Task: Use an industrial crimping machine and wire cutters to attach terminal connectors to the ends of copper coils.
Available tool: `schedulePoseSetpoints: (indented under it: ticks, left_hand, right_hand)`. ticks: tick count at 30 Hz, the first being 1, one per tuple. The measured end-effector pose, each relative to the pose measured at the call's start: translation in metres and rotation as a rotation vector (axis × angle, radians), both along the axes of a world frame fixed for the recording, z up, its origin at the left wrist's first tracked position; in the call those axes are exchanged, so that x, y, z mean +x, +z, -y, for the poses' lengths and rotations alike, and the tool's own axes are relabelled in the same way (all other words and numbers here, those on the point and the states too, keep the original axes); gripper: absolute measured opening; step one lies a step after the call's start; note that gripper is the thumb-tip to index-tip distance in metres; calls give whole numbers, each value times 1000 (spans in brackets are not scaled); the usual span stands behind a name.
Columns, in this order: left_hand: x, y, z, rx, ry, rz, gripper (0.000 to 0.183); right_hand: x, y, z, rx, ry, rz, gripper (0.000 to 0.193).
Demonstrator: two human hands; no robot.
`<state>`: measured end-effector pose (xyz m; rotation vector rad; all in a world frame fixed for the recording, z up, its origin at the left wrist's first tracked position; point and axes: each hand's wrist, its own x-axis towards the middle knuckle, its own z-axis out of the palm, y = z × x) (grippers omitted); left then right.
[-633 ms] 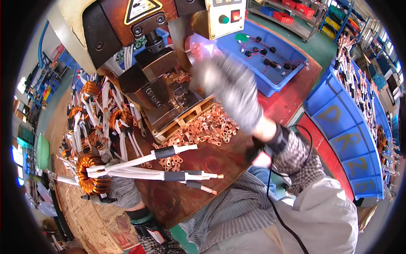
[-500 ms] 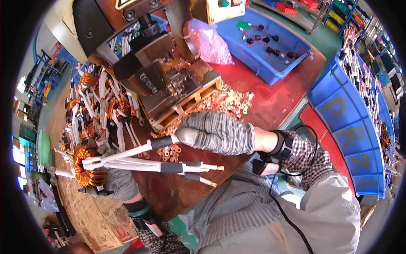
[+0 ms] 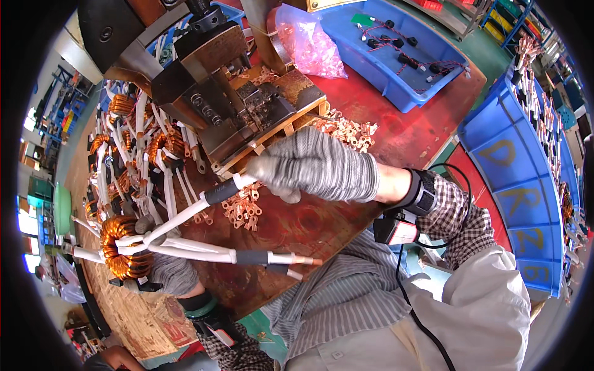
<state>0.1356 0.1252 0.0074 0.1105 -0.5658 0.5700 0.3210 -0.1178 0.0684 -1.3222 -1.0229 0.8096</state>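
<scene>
My left hand (image 3: 172, 272), in a grey knit glove, grips a copper-wound ring coil (image 3: 125, 247) with white-sleeved leads at the left edge of the table. My right hand (image 3: 322, 166), gloved in striped grey, is closed around the end of one white lead (image 3: 176, 219), just above its black sleeve (image 3: 221, 192). Its fingers hide that lead's tip. Two other leads (image 3: 253, 256) stretch right from the coil with black sleeves and bare copper-coloured ends. Directly ahead of my right hand stands a dark metal press (image 3: 238, 111) on a wooden pallet base (image 3: 272, 139).
Small copper lugs (image 3: 242, 207) lie in piles around the press base. More wound coils (image 3: 164, 145) are heaped at left. Behind are a clear bag of pinkish pieces (image 3: 309, 43) and a blue tray (image 3: 396, 93) of wired parts. A large blue bin (image 3: 513, 179) full of leads stands at right.
My right hand has moved up and slightly left toward the press, tilting its lead more steeply upward. The left hand and coil have stayed nearly in place. The view has shifted a little.
</scene>
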Motion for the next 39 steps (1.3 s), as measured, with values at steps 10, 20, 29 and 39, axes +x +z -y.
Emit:
schedulePoseSetpoints:
  ticks: [10,20,29,39]
  left_hand:
    - [-4,7,7,-117,9,22,33]
    - [-18,-9,-15,-52,106,-30,37]
    - [-41,-50,-47,-288,-3,182,45]
    - [-26,-24,-23,294,287,-139,48]
  right_hand:
    - [14,-51,-18,-233,-49,1496,24]
    - [7,-50,-28,-326,0,1355,26]
    - [21,-46,-9,6,-213,563,15]
    - [7,-22,-12,211,-253,233,17]
